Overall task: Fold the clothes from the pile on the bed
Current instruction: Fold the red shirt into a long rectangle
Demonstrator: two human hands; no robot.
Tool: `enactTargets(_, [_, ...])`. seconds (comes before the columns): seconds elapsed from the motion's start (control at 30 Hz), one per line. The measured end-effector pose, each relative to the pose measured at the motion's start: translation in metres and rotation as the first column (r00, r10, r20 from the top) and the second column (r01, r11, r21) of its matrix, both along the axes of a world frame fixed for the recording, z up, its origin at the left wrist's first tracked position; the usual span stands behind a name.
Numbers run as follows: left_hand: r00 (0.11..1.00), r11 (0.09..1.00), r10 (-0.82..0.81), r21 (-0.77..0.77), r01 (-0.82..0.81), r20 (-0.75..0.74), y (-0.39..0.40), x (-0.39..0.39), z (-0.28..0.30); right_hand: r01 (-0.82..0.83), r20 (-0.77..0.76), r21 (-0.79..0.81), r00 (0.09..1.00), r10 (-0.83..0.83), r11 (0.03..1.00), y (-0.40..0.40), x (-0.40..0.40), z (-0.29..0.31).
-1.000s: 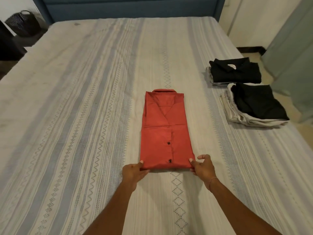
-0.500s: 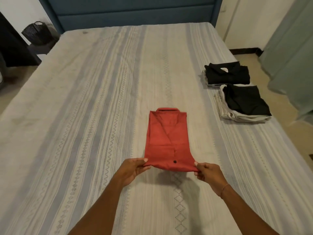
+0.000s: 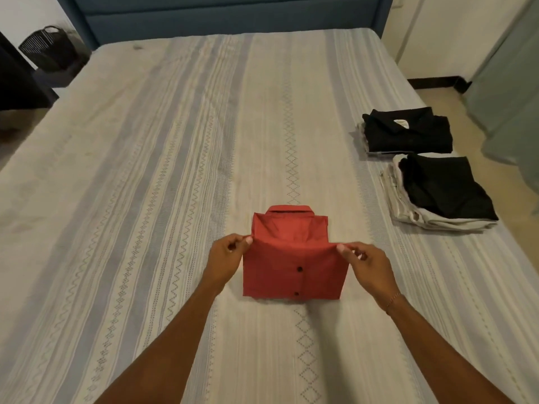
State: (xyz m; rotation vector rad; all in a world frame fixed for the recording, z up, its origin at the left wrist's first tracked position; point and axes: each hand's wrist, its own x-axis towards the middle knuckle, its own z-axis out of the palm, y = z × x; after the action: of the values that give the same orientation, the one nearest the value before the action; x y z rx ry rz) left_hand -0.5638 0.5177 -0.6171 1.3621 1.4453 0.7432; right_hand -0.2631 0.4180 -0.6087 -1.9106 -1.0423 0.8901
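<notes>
- Left hand point(image 3: 226, 258) and right hand point(image 3: 364, 265) each pinch a corner of the red shirt's point(image 3: 293, 263) folded-over flap.
- Shirt lies mid-bed point(image 3: 145, 170), near side; folded black clothes point(image 3: 408, 134) far right.

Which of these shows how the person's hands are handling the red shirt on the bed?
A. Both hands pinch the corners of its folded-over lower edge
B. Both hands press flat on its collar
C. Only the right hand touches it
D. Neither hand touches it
A: the left hand and right hand each pinch a corner of the red shirt, its lower part doubled up toward the collar.
</notes>
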Motion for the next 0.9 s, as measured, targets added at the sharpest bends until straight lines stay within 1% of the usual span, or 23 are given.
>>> enactTargets(0.07, [0.998, 0.996, 0.012, 0.093, -0.007, -0.056, 0.024, 0.016, -0.011, 0.018, 0.008, 0.043, 1.0, -0.018, 0.999, 0.031, 0.007, -0.013])
enactTargets(0.13, [0.991, 0.982, 0.062, 0.182, -0.039, -0.119, 0.048, 0.033, -0.026, 0.017, 0.007, 0.073, 1.0, -0.018, 0.997, 0.063, 0.011, -0.028])
enactTargets(0.2, [0.973, 0.964, 0.122, 0.258, -0.069, -0.197, 0.068, 0.049, -0.043, 0.02, 0.064, 0.102, 0.998, -0.027, 0.995, 0.092, 0.012, -0.043])
enactTargets(0.27, [0.942, 0.952, 0.19, 0.288, -0.107, -0.277, 0.087, 0.062, -0.06, 0.017, 0.165, 0.13, 0.986, -0.038, 0.991, 0.118, 0.011, -0.057])
enactTargets(0.33, [0.911, 0.947, 0.238, 0.291, -0.14, -0.337, 0.102, 0.072, -0.073, -0.003, 0.271, 0.13, 0.962, -0.032, 0.992, 0.14, 0.009, -0.071])
enactTargets(0.43, [0.85, 0.954, 0.261, 0.258, -0.154, -0.457, 0.126, 0.083, -0.099, -0.008, 0.36, 0.07, 0.933, -0.018, 0.998, 0.172, 0.015, -0.104])
enactTargets(0.53, [0.777, 0.972, 0.21, 0.21, -0.103, -0.593, 0.134, 0.085, -0.12, 0.009, 0.392, -0.042, 0.92, 0.008, 0.999, 0.189, 0.02, -0.129])
enactTargets(0.6, [0.736, 0.983, 0.172, 0.162, -0.086, -0.654, 0.135, 0.084, -0.128, 0.029, 0.404, -0.099, 0.915, 0.014, 0.995, 0.191, 0.019, -0.142])
enactTargets(0.63, [0.719, 0.985, 0.165, 0.147, -0.088, -0.675, 0.134, 0.085, -0.13, 0.053, 0.42, -0.097, 0.908, -0.007, 0.994, 0.19, 0.016, -0.146])
enactTargets(0.67, [0.697, 0.984, 0.17, 0.161, -0.079, -0.697, 0.132, 0.086, -0.129, 0.073, 0.47, -0.059, 0.882, -0.037, 0.996, 0.187, 0.013, -0.146])
enactTargets(0.7, [0.663, 0.976, 0.181, 0.218, -0.027, -0.726, 0.129, 0.089, -0.13, 0.078, 0.547, -0.002, 0.835, -0.064, 0.997, 0.184, 0.007, -0.146])
enactTargets(0.73, [0.633, 0.955, 0.184, 0.289, 0.065, -0.752, 0.125, 0.092, -0.13, 0.061, 0.62, 0.056, 0.78, -0.083, 0.997, 0.18, 0.0, -0.145])
enactTargets(0.77, [0.616, 0.92, 0.16, 0.343, 0.19, -0.771, 0.119, 0.094, -0.129, 0.015, 0.665, 0.111, 0.742, -0.085, 0.994, 0.175, -0.01, -0.142])
enactTargets(0.8, [0.613, 0.878, 0.096, 0.357, 0.319, -0.784, 0.113, 0.097, -0.13, -0.054, 0.687, 0.131, 0.725, -0.051, 0.99, 0.17, -0.021, -0.14])
enactTargets(0.83, [0.612, 0.844, 0.007, 0.333, 0.42, -0.791, 0.108, 0.097, -0.133, -0.128, 0.701, 0.106, 0.713, 0.017, 0.986, 0.165, -0.032, -0.139])
enactTargets(0.9, [0.583, 0.815, -0.144, 0.238, 0.529, -0.8, 0.101, 0.094, -0.144, -0.225, 0.7, -0.051, 0.687, 0.195, 0.973, 0.157, -0.049, -0.147])
